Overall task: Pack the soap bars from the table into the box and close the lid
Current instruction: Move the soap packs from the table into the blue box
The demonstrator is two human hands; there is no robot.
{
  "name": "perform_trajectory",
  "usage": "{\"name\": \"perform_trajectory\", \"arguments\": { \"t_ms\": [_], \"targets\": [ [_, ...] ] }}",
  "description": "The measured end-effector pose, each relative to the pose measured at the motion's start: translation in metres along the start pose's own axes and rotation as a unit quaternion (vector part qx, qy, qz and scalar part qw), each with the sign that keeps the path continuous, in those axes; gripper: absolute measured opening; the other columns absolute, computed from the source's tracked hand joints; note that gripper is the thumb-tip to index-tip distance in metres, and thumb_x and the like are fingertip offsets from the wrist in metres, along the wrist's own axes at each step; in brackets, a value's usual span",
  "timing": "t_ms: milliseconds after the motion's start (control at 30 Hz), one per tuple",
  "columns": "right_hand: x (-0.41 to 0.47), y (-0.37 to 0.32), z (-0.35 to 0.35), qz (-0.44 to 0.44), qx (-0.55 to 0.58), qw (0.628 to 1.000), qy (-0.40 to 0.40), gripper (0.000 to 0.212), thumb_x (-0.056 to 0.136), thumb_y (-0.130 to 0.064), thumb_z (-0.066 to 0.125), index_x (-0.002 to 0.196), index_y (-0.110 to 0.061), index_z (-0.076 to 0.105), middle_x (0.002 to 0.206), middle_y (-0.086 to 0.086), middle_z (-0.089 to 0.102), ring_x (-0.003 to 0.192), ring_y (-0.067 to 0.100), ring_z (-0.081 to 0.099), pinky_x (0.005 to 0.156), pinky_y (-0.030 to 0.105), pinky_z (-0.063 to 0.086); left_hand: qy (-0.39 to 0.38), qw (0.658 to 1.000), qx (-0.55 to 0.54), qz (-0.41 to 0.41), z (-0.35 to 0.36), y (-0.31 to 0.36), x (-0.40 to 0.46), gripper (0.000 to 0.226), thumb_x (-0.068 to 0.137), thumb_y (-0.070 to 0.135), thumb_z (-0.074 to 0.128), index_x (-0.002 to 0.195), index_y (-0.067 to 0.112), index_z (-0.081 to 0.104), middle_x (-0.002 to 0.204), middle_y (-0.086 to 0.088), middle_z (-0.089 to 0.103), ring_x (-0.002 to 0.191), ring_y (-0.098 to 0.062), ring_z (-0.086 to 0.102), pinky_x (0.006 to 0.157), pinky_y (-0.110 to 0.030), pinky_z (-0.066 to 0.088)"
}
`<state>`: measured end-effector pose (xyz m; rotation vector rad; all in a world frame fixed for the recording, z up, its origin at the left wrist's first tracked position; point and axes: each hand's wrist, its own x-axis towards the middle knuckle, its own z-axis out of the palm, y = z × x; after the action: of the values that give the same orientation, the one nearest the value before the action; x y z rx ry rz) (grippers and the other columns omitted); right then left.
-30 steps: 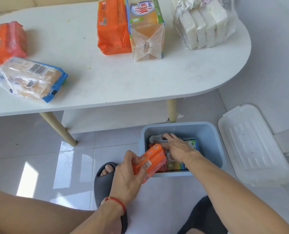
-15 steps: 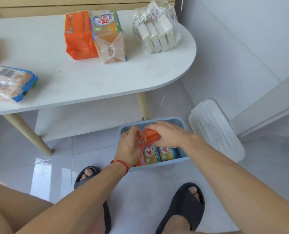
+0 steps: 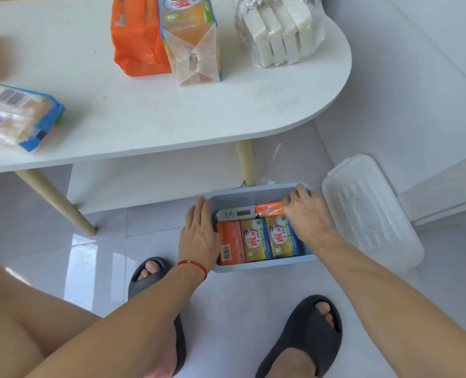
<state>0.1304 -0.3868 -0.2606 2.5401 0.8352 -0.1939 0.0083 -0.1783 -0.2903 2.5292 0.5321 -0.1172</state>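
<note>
Both hands are seen low at the pale blue box (image 3: 264, 264), which stands on the tiled floor just in front of the white surface (image 3: 171, 115). The left hand (image 3: 199, 236) is laid flat with fingers straight and together against the outside of the box's left wall, gripping nothing; a red cord is worn at its wrist. The right hand (image 3: 306, 214) is curled down over the far right corner of the box, its fingertips pressed onto a small orange soap bar (image 3: 269, 208) that lies across the back row — whether that bar is pinched or merely pushed cannot be told.

Inside the box, three packs are set side by side along the near wall: an orange soap pack (image 3: 229, 242) on the left, then two yellow soap packs (image 3: 270, 240) with red lettering. Behind them a grey-white wrapped bar (image 3: 236, 213) is lodged, touching the small orange bar at its right end.

The clear lid (image 3: 370, 211) is lying on the floor just right of the box, apart from it, so the box is open.

On the surface more soap is left: an orange multipack (image 3: 137, 36) touching a yellow clear-wrapped multipack (image 3: 192, 42), a bag of white bars (image 3: 279, 31) near the rounded end, and a blue-edged pack (image 3: 16, 115) at the left. Dark slippers (image 3: 305, 339) are worn on both feet.
</note>
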Motion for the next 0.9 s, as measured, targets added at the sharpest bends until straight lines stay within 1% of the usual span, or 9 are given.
{"name": "perform_trajectory", "arguments": {
  "t_ms": [133,233,333,433,500,567,633,733,900],
  "targets": [
    [0.013,-0.011,0.011,0.013,-0.003,0.998,-0.056,0.036,0.088,-0.017,0.074,0.121,-0.007,0.065,0.118,0.014,0.07,0.119,0.033,0.053,0.091,0.043,0.055,-0.005,1.0,-0.013,0.007,0.008,-0.004,-0.004,0.068,0.095,0.01,0.042,0.157,0.011,0.014,0.167,-0.005,0.009,0.152,-0.028,0.015,0.122,-0.043,0.028],
    [0.025,-0.016,0.02,0.004,0.011,0.998,-0.061,0.036,0.09,-0.014,0.071,0.124,-0.005,0.064,0.122,0.015,0.068,0.122,0.032,0.051,0.096,0.044,0.052,-0.003,1.0,-0.02,0.009,0.015,-0.007,-0.005,0.069,0.097,0.012,0.039,0.158,0.013,0.008,0.168,-0.002,0.003,0.153,-0.027,0.012,0.122,-0.041,0.029],
    [0.026,-0.022,0.028,0.028,0.063,0.996,-0.051,0.046,0.091,-0.009,0.069,0.135,-0.002,0.057,0.132,0.018,0.057,0.124,0.032,0.052,0.103,0.044,0.05,0.001,1.0,-0.013,0.011,0.021,-0.01,-0.005,0.069,0.098,0.014,0.037,0.159,0.016,0.004,0.168,-0.001,-0.003,0.154,-0.025,0.009,0.122,-0.041,0.027],
    [0.011,-0.034,0.036,0.103,0.138,0.985,-0.033,0.067,0.089,-0.008,0.072,0.147,0.0,0.039,0.139,0.024,0.043,0.127,0.036,0.051,0.107,0.045,0.05,0.01,1.0,-0.015,0.018,0.026,-0.013,-0.006,0.07,0.097,0.013,0.035,0.159,0.017,0.001,0.168,0.001,-0.005,0.154,-0.024,0.006,0.122,-0.038,0.02],
    [0.003,-0.046,0.041,0.132,0.186,0.972,-0.048,0.074,0.093,-0.013,0.066,0.155,-0.005,0.026,0.152,0.03,0.029,0.145,0.045,0.031,0.12,0.052,0.032,0.018,0.999,-0.024,0.016,0.029,-0.014,-0.006,0.07,0.097,0.012,0.034,0.159,0.018,0.001,0.168,0.003,-0.004,0.154,-0.024,0.006,0.12,-0.034,0.016],
    [0.004,-0.054,0.05,0.137,0.25,0.954,-0.089,0.081,0.097,-0.021,0.06,0.161,-0.016,0.011,0.166,0.025,0.008,0.155,0.042,0.005,0.126,0.053,0.015,0.024,0.999,-0.027,0.016,0.032,-0.015,-0.005,0.07,0.097,0.012,0.035,0.158,0.019,0.001,0.168,0.003,-0.003,0.154,-0.024,0.007,0.118,-0.031,0.014],
    [0.008,-0.052,0.057,0.124,0.279,0.944,-0.128,0.08,0.101,-0.03,0.053,0.163,-0.024,0.003,0.17,0.018,0.0,0.157,0.035,-0.001,0.127,0.05,0.012,0.031,0.999,-0.023,0.019,0.034,-0.015,-0.004,0.07,0.097,0.012,0.035,0.158,0.018,0.001,0.168,0.003,-0.002,0.154,-0.023,0.006,0.118,-0.03,0.011],
    [0.012,-0.043,0.061,0.117,0.285,0.939,-0.152,0.073,0.103,-0.037,0.048,0.163,-0.029,0.006,0.17,0.011,0.005,0.157,0.03,0.005,0.126,0.048,0.019,0.025,0.999,-0.018,0.02,0.032,-0.015,-0.004,0.068,0.098,0.013,0.033,0.158,0.018,0.001,0.168,0.002,-0.003,0.154,-0.022,0.005,0.118,-0.03,0.007],
    [0.013,-0.069,0.049,0.109,0.275,0.947,-0.121,0.059,0.104,-0.049,0.032,0.16,-0.029,0.023,0.164,0.014,0.023,0.154,0.035,0.016,0.123,0.056,0.02,0.019,1.0,-0.008,0.017,0.032,-0.015,-0.005,0.07,0.098,0.013,0.033,0.159,0.017,-0.001,0.168,0.0,-0.005,0.154,-0.024,0.004,0.12,-0.032,0.012]
  ]
}}
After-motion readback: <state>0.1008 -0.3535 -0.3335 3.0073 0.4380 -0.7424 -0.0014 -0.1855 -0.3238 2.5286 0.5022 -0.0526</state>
